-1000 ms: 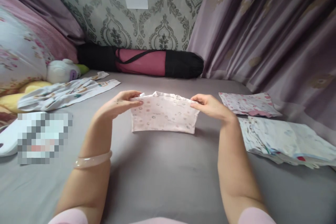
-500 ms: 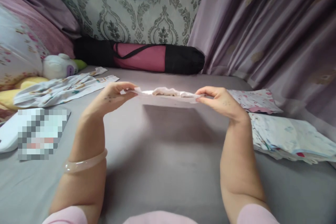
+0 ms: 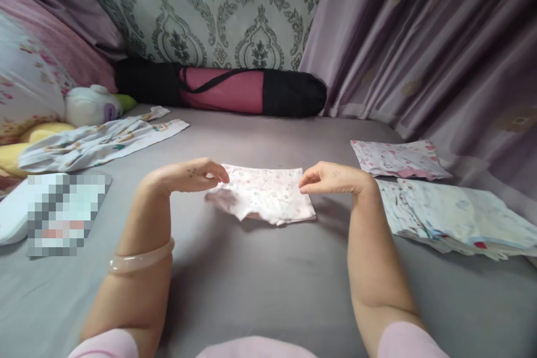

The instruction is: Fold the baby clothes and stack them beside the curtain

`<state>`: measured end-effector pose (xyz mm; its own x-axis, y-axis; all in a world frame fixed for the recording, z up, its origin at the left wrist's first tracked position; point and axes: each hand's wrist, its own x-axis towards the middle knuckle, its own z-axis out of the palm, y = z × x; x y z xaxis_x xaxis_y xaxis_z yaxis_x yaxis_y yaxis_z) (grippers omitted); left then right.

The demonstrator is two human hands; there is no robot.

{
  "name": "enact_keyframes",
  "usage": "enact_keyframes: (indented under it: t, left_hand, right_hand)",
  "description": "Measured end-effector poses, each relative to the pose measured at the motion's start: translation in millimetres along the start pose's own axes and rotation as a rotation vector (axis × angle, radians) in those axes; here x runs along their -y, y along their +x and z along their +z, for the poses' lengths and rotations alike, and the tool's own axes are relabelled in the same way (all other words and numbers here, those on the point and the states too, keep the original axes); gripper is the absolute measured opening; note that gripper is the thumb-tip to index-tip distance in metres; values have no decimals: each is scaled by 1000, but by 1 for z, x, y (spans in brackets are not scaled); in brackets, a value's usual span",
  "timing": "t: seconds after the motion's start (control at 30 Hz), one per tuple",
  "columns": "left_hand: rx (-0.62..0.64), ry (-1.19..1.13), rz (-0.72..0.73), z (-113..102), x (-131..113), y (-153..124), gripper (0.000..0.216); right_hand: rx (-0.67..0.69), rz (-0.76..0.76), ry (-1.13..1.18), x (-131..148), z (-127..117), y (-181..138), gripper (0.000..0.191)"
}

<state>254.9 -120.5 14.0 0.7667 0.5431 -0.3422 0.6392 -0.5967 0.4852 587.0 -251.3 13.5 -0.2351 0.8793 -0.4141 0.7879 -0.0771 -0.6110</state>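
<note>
A small folded garment (image 3: pixel 264 190), pale pink with a tiny print, lies in front of me on the grey bed sheet. Its near edge is uneven, and the lower left corner is blurred and slightly raised. My left hand (image 3: pixel 188 175) is at the garment's left edge, thumb and fingers closed together on the cloth. At the opposite edge, my right hand (image 3: pixel 331 177) pinches the side just below the far corner. The fingertips partly cover the cloth at both sides. A pale translucent bangle (image 3: pixel 142 261) circles my left forearm.
To the right lie a stack of folded clothes (image 3: pixel 465 215) and a pink-patterned folded garment (image 3: pixel 398 158). A printed cloth (image 3: pixel 100 142), a plush toy (image 3: pixel 90 105) and a white object (image 3: pixel 25 212) beside a pixelated item are at left. A black-and-pink long bag (image 3: pixel 226 89) lies along the wall.
The garment was held up edge-on, stretched between both hands. It has come down and now lies flat on the sheet, with both hands lower and nearer to me.
</note>
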Motion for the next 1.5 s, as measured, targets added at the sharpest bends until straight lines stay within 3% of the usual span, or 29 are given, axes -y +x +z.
enact_keyframes:
  t: [0.13,0.23,0.43,0.57,0.9,1.07,1.17,1.37,1.5]
  left_hand:
    - [-65,47,17,7,-7,10,46]
    - [-131,163,-12,27,-22,30,46]
    - [-206,383,-63,90,-46,65,45]
    - [-252,416,-75,113,-43,66,52]
    - [-151,303,-189,109,-36,67,63]
    - [-164,272,-223,107,-33,68,63]
    - [-211,296,-203,108,-32,64,61]
    - [-488,425,-118,121,-19,54,64]
    - [-491,428,-153,125,-9,55,67]
  right_hand:
    - [-140,28,-140,8,7,8,32]
    - [-251,51,-225,20,26,26,44]
    - [-244,51,-404,44,87,65,61]
    - [-274,41,-452,45,110,76,63]
    - [-257,38,-378,35,111,82,70]
    - [-243,39,-367,36,110,82,69]
    - [-274,40,-381,35,111,77,66]
    - [-467,31,-451,23,119,67,67]
    - [-494,6,-468,15,124,68,65]
